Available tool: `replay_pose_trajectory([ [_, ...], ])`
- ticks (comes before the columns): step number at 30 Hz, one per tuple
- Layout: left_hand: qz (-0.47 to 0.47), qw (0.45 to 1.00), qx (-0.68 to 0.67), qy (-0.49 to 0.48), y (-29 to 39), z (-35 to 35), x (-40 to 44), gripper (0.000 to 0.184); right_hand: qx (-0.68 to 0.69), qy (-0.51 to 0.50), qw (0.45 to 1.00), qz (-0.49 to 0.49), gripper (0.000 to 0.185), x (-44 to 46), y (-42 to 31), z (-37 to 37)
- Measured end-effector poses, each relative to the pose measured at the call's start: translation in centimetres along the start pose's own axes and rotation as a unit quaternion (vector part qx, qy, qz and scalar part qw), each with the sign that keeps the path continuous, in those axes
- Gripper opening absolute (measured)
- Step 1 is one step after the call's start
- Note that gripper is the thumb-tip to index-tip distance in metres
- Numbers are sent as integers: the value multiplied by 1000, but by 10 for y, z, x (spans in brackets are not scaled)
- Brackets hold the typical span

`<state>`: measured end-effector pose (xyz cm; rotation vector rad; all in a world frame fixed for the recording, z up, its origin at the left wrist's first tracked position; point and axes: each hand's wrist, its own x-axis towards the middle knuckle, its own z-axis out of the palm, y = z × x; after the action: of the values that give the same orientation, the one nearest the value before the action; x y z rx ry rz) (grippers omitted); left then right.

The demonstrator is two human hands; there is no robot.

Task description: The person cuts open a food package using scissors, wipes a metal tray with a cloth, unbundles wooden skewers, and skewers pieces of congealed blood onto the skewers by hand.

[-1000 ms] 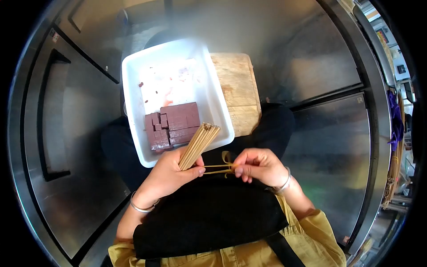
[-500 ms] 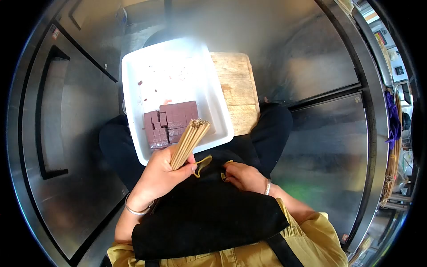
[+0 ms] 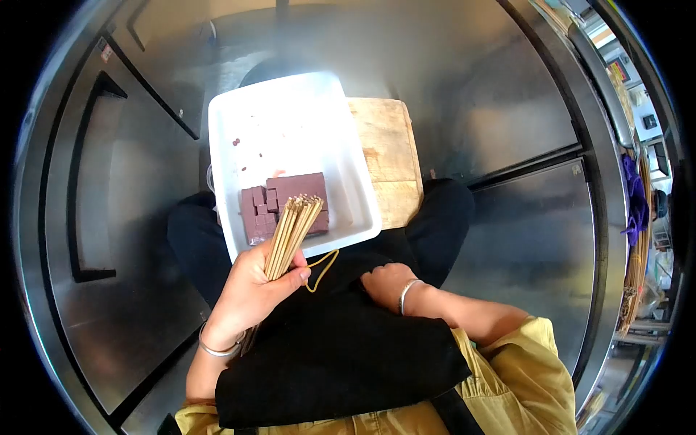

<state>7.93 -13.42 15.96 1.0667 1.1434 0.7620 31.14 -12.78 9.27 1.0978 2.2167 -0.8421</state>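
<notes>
Gripped in the curled fingers and thumb of the left hand (image 3: 250, 286): a tilted bundle of thin, round, tan wooden sticks (image 3: 291, 235), upper ends slightly fanned over the near end of a white, rectangular plastic tub (image 3: 360, 199). Looped loosely by the same thumb, just off the tub's near edge: a slim, smooth yellow band (image 3: 326, 272). Folded in at the right hand (image 3: 388, 283), nearer the body than the tub, over a matte black cloth apron (image 3: 333, 362); fingertips hidden, so impossible to tell whether closed on anything. Around both wrists, shiny silver metal bangles (image 3: 217, 351). Inside the tub, toward its near end, smooth, sharp-edged maroon blocks (image 3: 301, 185), packed close, partly behind the sticks; farther up, small dark crumbs (image 3: 235, 142). Along the tub's right side, a pale, grained wooden board (image 3: 390, 159). Beyond the board, brushed grey metal panels (image 3: 515, 254).
</notes>
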Motion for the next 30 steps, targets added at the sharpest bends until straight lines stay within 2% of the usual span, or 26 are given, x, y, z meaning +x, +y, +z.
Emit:
replay_pose_trajectory([
  [2,5,1000,3,-2,1,0,0,9,111,118,984,-75,27,-5,-7,3],
  [3,8,1000,5,-7,1,1,-1,9,241,167,945,-146,31,7,-7,18],
  [6,13,1000,-15,-11,1,1,-2,9,312,199,914,-168,27,12,-14,28],
  [8,17,1000,-4,-13,3,-2,-5,9,113,60,992,-21,24,3,0,15],
  [10,22,1000,5,-15,2,-4,-6,9,18,-40,999,-28,23,-15,3,5],
  [11,28,1000,-9,-9,-1,-4,-6,10,16,-40,999,-28,23,-23,0,-1],
  [14,23,1000,-15,-6,-4,-4,-3,10,33,-9,999,-36,21,-37,-8,-8],
  [16,10,1000,-5,-9,-6,-3,-2,10,-7,93,994,-63,16,-39,-11,-4],
  [17,10,1000,2,-4,-7,-1,-1,11,-8,94,993,-64,16,-38,-11,-1],
  [19,12,1000,15,3,-11,-1,1,12,-59,229,966,-101,10,-35,-6,10],
  [22,13,1000,14,9,-14,-1,4,12,-112,265,948,-139,6,-34,2,15],
  [26,16,1000,21,14,-12,-2,4,14,-69,270,939,-204,6,-43,4,-2],
  [28,-23,999,30,0,-6,-2,5,15,-71,252,939,-222,19,-39,15,2],
  [30,-12,1000,24,3,-8,0,6,14,-97,219,950,-199,23,-32,20,15],
])
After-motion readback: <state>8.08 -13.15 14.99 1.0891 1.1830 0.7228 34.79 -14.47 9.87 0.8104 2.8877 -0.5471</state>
